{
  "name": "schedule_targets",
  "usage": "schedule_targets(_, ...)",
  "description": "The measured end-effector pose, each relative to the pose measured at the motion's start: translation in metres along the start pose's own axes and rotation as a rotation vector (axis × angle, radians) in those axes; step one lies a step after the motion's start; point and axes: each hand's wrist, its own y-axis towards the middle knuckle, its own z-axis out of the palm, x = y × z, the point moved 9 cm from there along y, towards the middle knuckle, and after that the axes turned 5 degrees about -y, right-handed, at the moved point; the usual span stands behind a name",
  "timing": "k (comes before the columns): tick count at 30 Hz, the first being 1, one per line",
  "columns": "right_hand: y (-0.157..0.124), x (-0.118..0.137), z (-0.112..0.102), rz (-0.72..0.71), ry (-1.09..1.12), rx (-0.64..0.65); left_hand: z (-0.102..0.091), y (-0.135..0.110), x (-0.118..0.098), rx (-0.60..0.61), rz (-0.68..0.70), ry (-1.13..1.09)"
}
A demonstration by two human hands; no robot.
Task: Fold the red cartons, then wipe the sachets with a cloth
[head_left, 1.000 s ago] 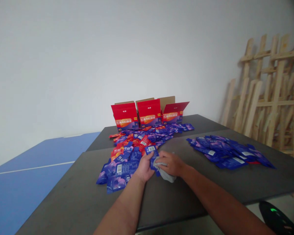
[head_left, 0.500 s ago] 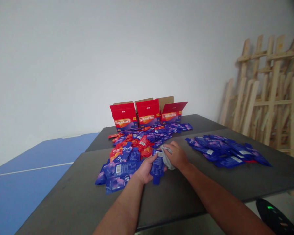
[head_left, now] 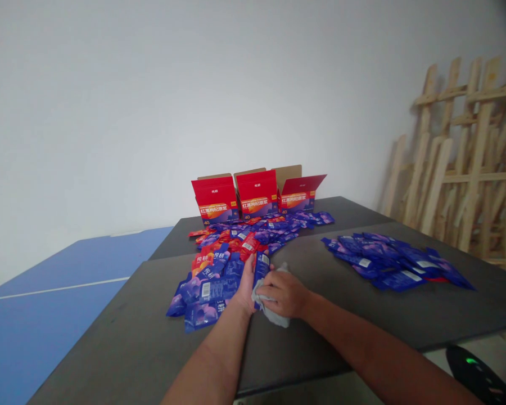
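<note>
From far I see: left hand [head_left: 246, 288] grasping one flat blue plastic pouch [head_left: 261, 266] | right hand [head_left: 285, 292] clenched around soft grey cloth [head_left: 275, 318], against the pouch | pouch is well in front of middle red cardboard box [head_left: 257, 198].

Blu pouch [head_left: 261, 268] w/ gry cloth [head_left: 277, 318] agnst btm

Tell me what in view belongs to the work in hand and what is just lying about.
In use:
Blue packet in left hand
Grey cloth in right hand
Probably: packet piles, open red boxes

Likely just about:
Wooden frames
Blue table
Dark object with green light
</note>
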Motion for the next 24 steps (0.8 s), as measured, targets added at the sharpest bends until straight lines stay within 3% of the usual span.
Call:
schedule_targets(5, -0.006, -0.035, -0.006, 0.274, -0.083, -0.039, -0.01, 0.004, 0.018, -0.078, -0.103, 0.121)
schedule_targets(8, -0.014, -0.062, -0.013, 0.486, -0.087, -0.086, -0.014, 0.007, 0.019, -0.092, -0.076, 0.216)
schedule_targets(11, -0.025, -0.084, -0.017, 0.646, -0.087, -0.115, -0.012, 0.008, 0.019, -0.048, -0.078, 0.246)
schedule_targets(16, -0.036, -0.106, -0.018, 0.792, -0.078, -0.13, 0.003, 0.005, 0.022, 0.124, -0.171, 0.127)
schedule_targets(18, -0.037, -0.106, -0.021, 0.803, -0.07, -0.155, 0.005, 0.005, 0.015, 0.148, -0.133, 0.04)
schedule_targets(20, -0.031, -0.096, -0.023, 0.728, -0.029, -0.17, 0.004, 0.006, 0.007, 0.138, -0.065, -0.027)
schedule_targets(24, -0.01, -0.047, -0.016, 0.359, 0.059, -0.089, -0.004, 0.008, 0.004, 0.058, 0.004, 0.018)
